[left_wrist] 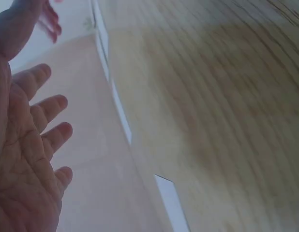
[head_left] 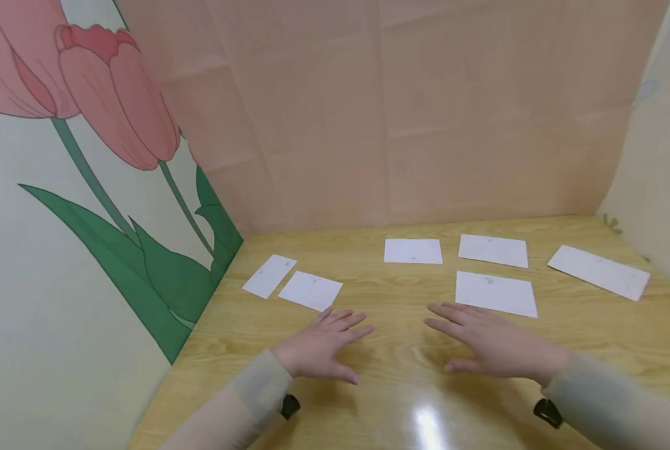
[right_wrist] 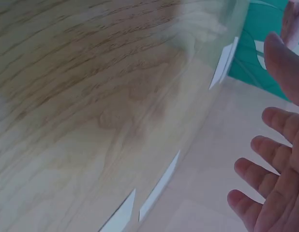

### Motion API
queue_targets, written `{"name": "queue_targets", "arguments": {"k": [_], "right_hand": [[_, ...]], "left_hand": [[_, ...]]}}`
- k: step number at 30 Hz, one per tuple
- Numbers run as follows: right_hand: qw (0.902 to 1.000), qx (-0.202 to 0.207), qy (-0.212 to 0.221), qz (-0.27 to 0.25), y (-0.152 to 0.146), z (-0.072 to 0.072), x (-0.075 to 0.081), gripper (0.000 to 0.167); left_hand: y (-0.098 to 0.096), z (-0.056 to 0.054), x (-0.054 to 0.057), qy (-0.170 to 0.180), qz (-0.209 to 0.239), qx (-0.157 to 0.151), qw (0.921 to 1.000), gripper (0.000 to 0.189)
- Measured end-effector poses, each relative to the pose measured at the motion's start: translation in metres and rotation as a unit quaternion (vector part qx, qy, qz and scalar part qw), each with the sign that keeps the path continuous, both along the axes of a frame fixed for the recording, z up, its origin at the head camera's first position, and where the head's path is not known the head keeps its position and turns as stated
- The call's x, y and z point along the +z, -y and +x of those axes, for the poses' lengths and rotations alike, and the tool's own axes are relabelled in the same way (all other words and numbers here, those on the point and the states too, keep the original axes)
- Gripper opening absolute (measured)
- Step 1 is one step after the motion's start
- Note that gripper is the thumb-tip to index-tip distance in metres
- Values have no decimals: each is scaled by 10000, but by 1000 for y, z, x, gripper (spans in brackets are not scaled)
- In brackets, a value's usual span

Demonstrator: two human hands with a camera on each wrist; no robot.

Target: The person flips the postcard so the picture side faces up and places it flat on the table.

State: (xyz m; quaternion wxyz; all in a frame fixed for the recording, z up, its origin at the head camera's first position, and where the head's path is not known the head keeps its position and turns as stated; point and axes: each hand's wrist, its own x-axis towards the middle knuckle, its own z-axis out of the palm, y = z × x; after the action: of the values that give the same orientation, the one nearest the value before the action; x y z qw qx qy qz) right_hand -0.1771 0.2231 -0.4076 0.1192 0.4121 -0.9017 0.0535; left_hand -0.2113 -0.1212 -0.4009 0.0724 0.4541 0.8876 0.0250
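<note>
Both hands hover palm down over the wooden table, fingers spread and holding nothing. In the head view my left hand [head_left: 325,347] is just in front of a white card [head_left: 310,290], its fingertips overlapping the card's near corner. A narrower white card [head_left: 269,275] lies to the left of that one. My right hand [head_left: 498,344] is in front of a larger white card [head_left: 496,294], overlapping its near edge in this view. Behind lie two more white cards, one near the middle [head_left: 412,250] and one right of it [head_left: 493,250]. Each wrist view shows relaxed fingers and bare palm.
A long white card [head_left: 599,272] lies at the far right of the wood-grain table [head_left: 391,350]. A pink cloth backdrop [head_left: 414,112] rises behind the table. To the left stands a panel with printed tulips [head_left: 121,100], to the right a pale panel [head_left: 661,162].
</note>
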Motion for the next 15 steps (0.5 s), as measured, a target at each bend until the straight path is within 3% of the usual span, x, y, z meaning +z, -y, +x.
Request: {"name": "queue_targets", "arguments": {"k": [3,7,15], "right_hand": [[9992,-125,367,-75,10,-8,-2,71],[9955,-352,874,-102,27,-20,-7,66],[9884,-557,1400,-203,66,-44,-17,61]], "left_hand": [[9,-6,-9,65,211,227,9995,86],[23,-16,-19,281,612,752,9949,75],[48,-42,-36,629,1296,1884,9715,57]]}}
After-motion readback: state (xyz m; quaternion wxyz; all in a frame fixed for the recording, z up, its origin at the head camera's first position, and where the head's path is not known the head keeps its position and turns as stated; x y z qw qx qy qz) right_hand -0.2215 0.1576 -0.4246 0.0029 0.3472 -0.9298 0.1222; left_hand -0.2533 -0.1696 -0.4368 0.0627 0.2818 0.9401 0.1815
